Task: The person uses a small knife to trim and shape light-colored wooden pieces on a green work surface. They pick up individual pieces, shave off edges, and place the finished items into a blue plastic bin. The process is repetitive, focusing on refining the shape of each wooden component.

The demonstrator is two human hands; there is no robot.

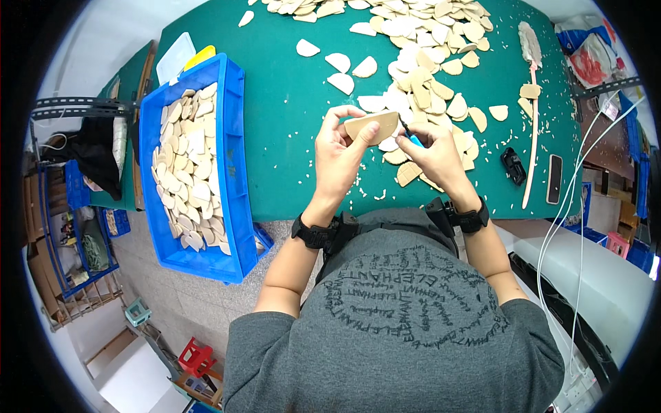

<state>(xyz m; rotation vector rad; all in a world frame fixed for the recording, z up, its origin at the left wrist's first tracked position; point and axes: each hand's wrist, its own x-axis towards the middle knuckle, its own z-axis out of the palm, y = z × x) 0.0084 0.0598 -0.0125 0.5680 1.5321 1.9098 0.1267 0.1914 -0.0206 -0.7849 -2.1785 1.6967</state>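
Observation:
Above the near part of the green table, my left hand (336, 155) pinches a beige half-round pad (370, 128) between thumb and fingers. My right hand (441, 157) is closed around a small blue-handled tool (416, 140). Its dark, narrow tip is at the pad's right edge; its exact kind is partly hidden by my fingers. Beneath and beyond both hands spreads a heap of similar half-round pads (421, 58), with a few loose pads (338, 62) to its left. Small pale scraps are scattered around them.
On the left, a blue crate (231, 165) holds many similar pads. Along the table's right side lie a long pink-handled brush (533, 131), a black object (513, 166) and a phone (554, 179). White cables (577, 168) hang at the far right. A red stool (197, 356) stands on the floor.

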